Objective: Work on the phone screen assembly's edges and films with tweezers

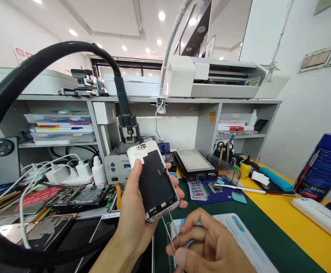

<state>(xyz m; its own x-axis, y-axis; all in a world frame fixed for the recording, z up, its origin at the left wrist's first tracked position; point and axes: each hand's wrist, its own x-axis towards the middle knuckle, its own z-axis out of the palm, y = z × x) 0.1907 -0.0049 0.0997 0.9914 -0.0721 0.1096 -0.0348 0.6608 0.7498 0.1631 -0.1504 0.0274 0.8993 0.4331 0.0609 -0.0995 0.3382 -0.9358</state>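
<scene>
My left hand point(134, 197) is closed round a phone screen point(156, 178), held up and tilted, with its inner side towards me. This side has a white upper part, a large black panel and small metal contacts along the bottom. The thumb presses on its left edge and the fingers wrap behind to the right edge. In my right hand point(208, 242) a pair of thin metal tweezers point(169, 233) is pinched. Their two tips are slightly apart at the bottom edge of the phone screen; I cannot tell whether they grip anything.
A thick black hose point(0, 110) loops across the left side to a hot-air station point(118, 167). Phone parts point(77, 195) and white cables lie at the left. Behind the hands stands a heating plate point(196, 163). A white card point(239, 231) lies on the green mat point(270, 227).
</scene>
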